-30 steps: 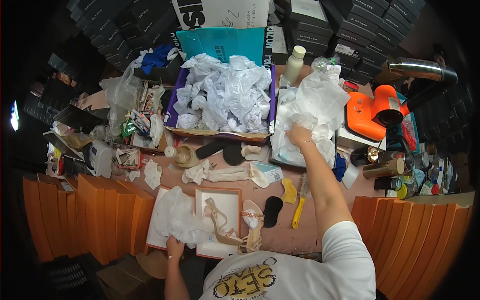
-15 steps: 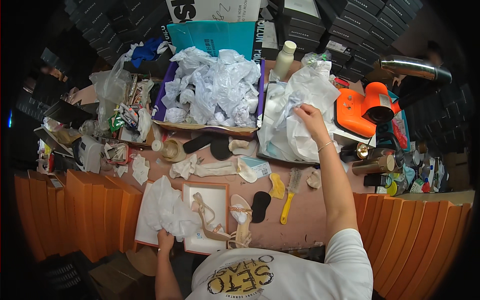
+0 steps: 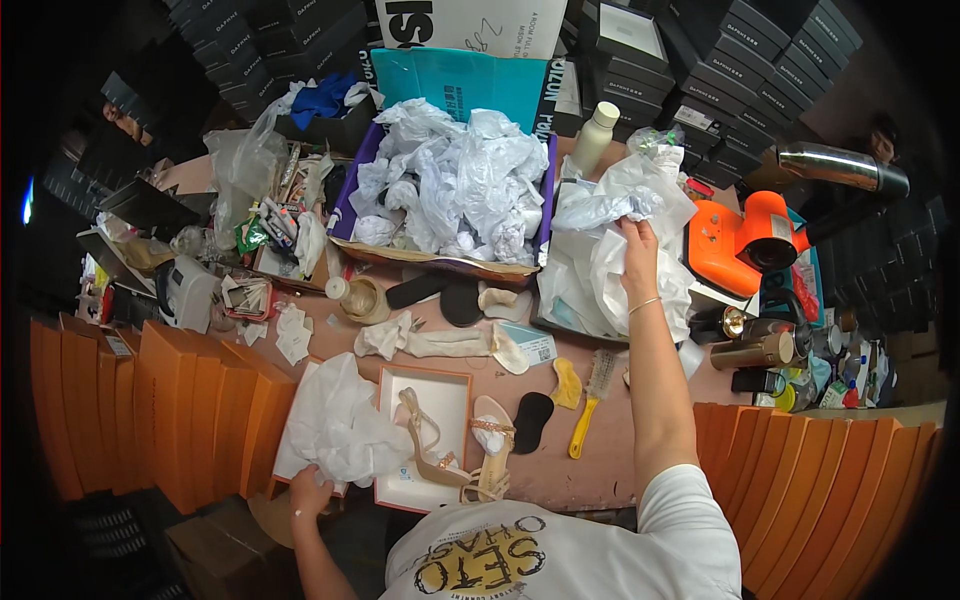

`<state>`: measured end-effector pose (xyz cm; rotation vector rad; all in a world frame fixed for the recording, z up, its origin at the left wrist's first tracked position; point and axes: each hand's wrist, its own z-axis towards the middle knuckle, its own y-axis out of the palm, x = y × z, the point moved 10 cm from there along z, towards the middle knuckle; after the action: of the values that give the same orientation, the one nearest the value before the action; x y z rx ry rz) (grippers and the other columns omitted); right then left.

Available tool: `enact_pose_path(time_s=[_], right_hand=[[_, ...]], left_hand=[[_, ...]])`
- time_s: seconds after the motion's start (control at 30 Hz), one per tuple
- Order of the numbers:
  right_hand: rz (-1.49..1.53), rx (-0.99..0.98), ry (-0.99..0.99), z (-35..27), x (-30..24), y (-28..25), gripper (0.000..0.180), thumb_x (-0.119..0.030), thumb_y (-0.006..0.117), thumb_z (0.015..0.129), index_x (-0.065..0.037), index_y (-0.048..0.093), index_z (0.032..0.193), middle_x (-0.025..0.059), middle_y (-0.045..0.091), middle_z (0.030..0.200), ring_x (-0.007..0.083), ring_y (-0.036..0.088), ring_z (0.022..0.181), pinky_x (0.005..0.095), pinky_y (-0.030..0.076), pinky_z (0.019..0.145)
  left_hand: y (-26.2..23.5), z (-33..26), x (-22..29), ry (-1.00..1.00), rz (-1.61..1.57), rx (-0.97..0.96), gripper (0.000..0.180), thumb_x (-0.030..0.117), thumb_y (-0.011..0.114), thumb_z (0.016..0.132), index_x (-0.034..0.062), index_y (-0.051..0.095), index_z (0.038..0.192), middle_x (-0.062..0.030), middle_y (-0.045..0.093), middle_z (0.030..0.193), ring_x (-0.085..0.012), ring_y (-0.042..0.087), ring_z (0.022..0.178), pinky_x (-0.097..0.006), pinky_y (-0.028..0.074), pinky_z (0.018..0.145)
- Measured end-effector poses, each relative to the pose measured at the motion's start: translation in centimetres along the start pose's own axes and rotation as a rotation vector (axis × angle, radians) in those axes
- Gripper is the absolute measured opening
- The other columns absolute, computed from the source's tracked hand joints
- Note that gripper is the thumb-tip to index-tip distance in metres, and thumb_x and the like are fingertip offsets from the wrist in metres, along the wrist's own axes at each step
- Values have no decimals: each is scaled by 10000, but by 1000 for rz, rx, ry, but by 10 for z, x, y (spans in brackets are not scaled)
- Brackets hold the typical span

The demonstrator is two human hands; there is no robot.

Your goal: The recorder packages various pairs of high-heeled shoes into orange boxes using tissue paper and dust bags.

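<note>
My right hand (image 3: 638, 248) reaches over the pile of white tissue paper (image 3: 600, 270) at the back right, fingers closed on a crumpled piece of thin whitish wrapping (image 3: 610, 207). At the lower left my left hand (image 3: 310, 492) has curled fingers at the near edge of a white-lined box part (image 3: 284, 468); what they grip is hidden. Loose white tissue (image 3: 345, 420) fills that part. Beside it, an open shoe box (image 3: 424, 377) with an orange rim holds one strappy heeled sandal (image 3: 428, 450). The other sandal (image 3: 492, 462) lies on the table just right of the box.
A purple-sided box (image 3: 549, 215) heaped with crumpled wrapping stands at the back. A yellow-handled brush (image 3: 582, 430), yellow cloth (image 3: 567, 383), black pad (image 3: 533, 420) and jar (image 3: 365, 300) lie about. An orange machine (image 3: 722, 250) stands right. Orange boxes (image 3: 180, 410) line both sides.
My right hand has drawn a little nearer with the wrapping, which now spreads out to its left. My left hand has slid left along the box part's near edge. The view has shifted slightly.
</note>
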<state>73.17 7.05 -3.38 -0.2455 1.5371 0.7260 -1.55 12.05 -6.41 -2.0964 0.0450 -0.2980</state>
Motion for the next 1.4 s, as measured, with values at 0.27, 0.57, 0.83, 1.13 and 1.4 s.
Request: enact_pose_path(time_s=[0.27, 0.57, 0.83, 1.13, 1.4], right_hand=[[114, 72, -5, -45, 11, -17, 227, -108, 623, 885, 10, 619, 1079, 47, 644, 1050, 120, 578, 949, 264, 437, 862], [-224, -175, 20, -55, -25, 4, 421, -236, 679, 862, 45, 556, 1151, 68, 615, 1122, 148, 559, 1031, 293, 418, 924], [-1322, -695, -274, -113, 11, 0, 718, -250, 745, 733, -189, 441, 1381, 224, 469, 1295, 416, 522, 1107, 404, 443, 950], [-1380, -438, -87, -52, 113, 35, 162, -116, 579, 768, -30, 663, 877, 218, 629, 972, 374, 638, 875, 468, 538, 726], [-1204, -795, 75, -98, 116, 42, 295, -68, 561, 811, -50, 578, 1105, 196, 596, 1003, 357, 609, 916, 433, 512, 789]], left_hand=[[-123, 13, 346, 701, -335, 217, 659, 64, 672, 792, 32, 393, 1388, -184, 438, 1372, -212, 611, 755, -286, 512, 651], [-81, 105, 613, 1148, -149, 318, 526, -2, 605, 727, 94, 513, 1236, -152, 576, 1048, -365, 622, 858, -455, 507, 704], [-230, 109, 476, 990, -371, 853, 381, -109, 539, 709, 18, 614, 1061, -164, 612, 1045, -373, 597, 960, -379, 478, 828], [-106, 281, 356, 525, 442, 182, 407, 116, 545, 798, 3, 554, 1189, -254, 623, 1023, -423, 601, 962, -484, 477, 857], [-108, 307, 342, 563, 438, 154, 409, 171, 460, 847, -13, 565, 1197, -263, 580, 1138, -438, 568, 1024, -479, 457, 901]])
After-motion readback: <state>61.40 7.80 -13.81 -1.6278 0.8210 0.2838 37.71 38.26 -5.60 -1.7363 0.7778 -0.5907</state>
